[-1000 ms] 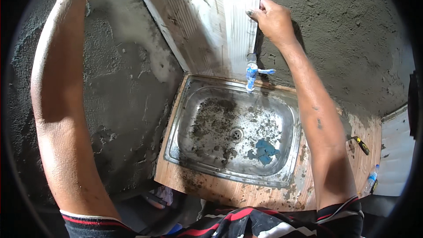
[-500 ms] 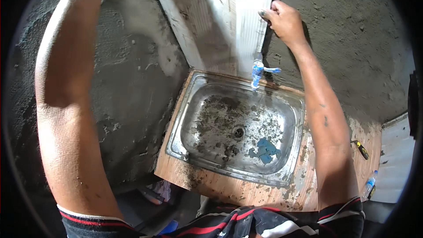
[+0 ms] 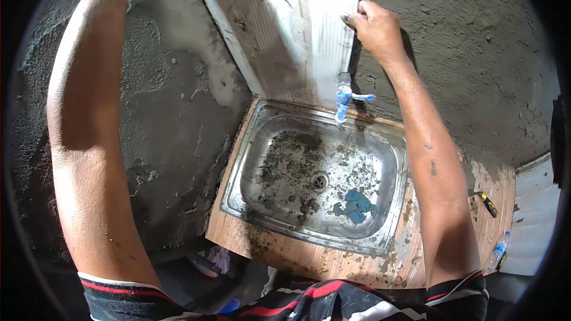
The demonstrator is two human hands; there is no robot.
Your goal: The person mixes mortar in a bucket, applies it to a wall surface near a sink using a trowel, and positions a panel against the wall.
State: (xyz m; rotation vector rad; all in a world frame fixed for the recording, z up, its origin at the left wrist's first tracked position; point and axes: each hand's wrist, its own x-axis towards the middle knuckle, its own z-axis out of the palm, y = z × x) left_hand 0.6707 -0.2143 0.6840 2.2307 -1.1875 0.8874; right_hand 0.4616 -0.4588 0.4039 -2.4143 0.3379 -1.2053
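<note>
A tall whitish ribbed panel (image 3: 330, 35) stands in the corner between two plastered walls, behind the sink. My right hand (image 3: 379, 28) is closed at the panel's right edge, thumb on its front face and fingers curled by the edge. My left forearm (image 3: 89, 107) reaches up along the left side, and the hand itself lies beyond the top of the picture. Just below the panel, a blue-and-white tap (image 3: 342, 102) with its lever pointing right hangs over the steel sink (image 3: 238, 193). Mortar crumbs and a bluish-green scrap (image 3: 358, 205) lie in the basin.
Wet grey plaster covers the left wall (image 3: 166, 142) and right wall (image 3: 476, 71). The wood-look counter (image 3: 262, 244) is spattered with mortar. A yellow-and-black handled tool (image 3: 488, 205) and a plastic bottle (image 3: 501, 248) lie at the right. A dark gap runs beside the panel's right edge.
The panel's right edge and my right hand have shifted slightly left. The whole sink area also sits a little further left and lower in view. My left forearm has hardly moved.
</note>
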